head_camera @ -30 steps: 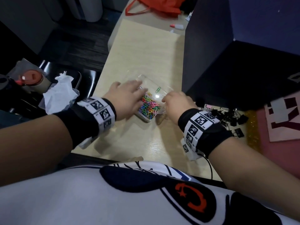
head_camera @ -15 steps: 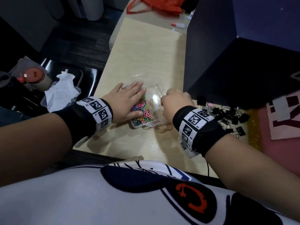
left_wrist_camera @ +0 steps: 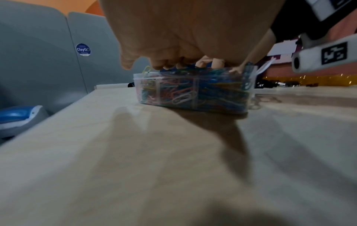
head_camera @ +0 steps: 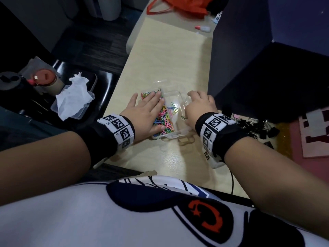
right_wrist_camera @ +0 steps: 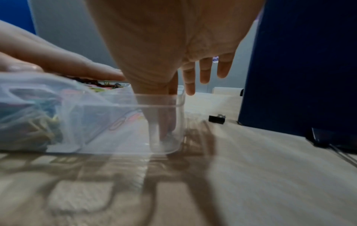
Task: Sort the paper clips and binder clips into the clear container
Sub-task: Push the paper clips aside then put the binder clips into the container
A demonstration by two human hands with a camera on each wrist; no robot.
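A clear container [head_camera: 178, 97] [left_wrist_camera: 193, 94] [right_wrist_camera: 108, 107] sits flat on the pale wooden table [head_camera: 160, 59]. Coloured paper clips [head_camera: 164, 122] [left_wrist_camera: 183, 94] [right_wrist_camera: 29, 122] fill its left compartment, and a few lie in the middle one. My left hand [head_camera: 147, 111] [left_wrist_camera: 183, 38] lies flat on top of the clips with straight fingers. My right hand [head_camera: 199, 107] [right_wrist_camera: 164, 38] pinches the container's right wall, thumb inside and the other fingers outside. A pile of black binder clips [head_camera: 256, 125] lies on the table to the right of my right wrist.
A tall dark blue box [head_camera: 267, 68] stands close behind and right of the container. One binder clip [right_wrist_camera: 217, 118] lies at its foot. The table's left edge drops to a chair with a tissue [head_camera: 74, 98]. A pink mat [head_camera: 311, 139] lies at far right.
The container has come down from a tilt to lie flat, nearer to me. My left hand has shifted from its side onto the clips, which have spread along the compartment.
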